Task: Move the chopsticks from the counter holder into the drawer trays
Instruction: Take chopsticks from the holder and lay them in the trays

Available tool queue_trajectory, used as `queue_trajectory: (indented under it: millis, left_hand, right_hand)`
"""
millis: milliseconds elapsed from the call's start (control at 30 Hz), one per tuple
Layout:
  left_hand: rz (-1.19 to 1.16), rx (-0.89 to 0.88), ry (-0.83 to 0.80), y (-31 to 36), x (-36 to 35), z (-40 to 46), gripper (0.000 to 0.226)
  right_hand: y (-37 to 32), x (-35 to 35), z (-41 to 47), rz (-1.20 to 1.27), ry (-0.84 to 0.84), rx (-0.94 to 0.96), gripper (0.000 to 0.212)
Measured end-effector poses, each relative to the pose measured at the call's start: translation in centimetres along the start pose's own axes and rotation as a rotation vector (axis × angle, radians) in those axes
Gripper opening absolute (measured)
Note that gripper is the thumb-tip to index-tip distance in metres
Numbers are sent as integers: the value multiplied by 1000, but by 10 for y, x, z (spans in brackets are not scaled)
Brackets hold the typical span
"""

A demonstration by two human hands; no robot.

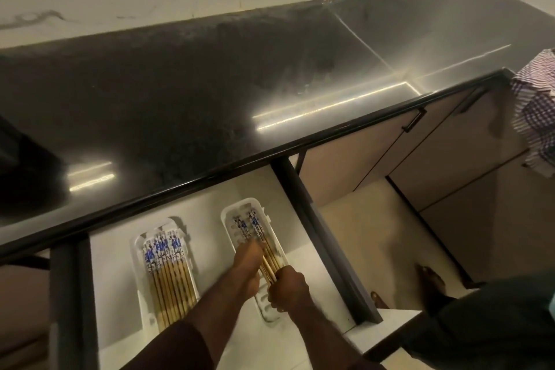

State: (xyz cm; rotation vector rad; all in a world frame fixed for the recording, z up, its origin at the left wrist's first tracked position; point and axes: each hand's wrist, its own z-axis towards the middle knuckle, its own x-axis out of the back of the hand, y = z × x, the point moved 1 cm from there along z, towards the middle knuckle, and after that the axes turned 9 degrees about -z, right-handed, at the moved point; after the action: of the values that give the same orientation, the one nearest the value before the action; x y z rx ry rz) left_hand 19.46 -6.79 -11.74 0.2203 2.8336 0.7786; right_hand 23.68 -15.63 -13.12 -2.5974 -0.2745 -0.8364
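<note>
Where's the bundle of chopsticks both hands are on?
Head view, lower centre: the chopstick bundle lies in the right tray of the open drawer, right hand gripping its plain ends, left hand resting across it.

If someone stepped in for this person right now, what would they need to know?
Right hand: closed around the plain ends of a chopstick bundle lying in the right tray.
Left hand: resting on that bundle, steadying it.
Done: the left tray holds a neat row of chopsticks.
Left: release and settle this bundle. No holder in view on the counter, so check there.
</note>
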Motion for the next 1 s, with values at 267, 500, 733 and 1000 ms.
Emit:
queue_trajectory:
  millis: [267,500,733,1000]
  left_hand:
    - [73,-4,-5,-7,-1,-4,21]
    - [136,-29,2,-11,1,-2,17]
    - [173,-32,-13,-12,3,-1,16]
    - [162,7,-47,-14,4,1,26]
  right_hand:
    - [5,-18,2,-224,89,84,31]
    - [0,-28,4,-271,113,109,33]
    - [0,-33,5,-304,137,106,34]
    - [4,-30,4,-271,165,145,30]
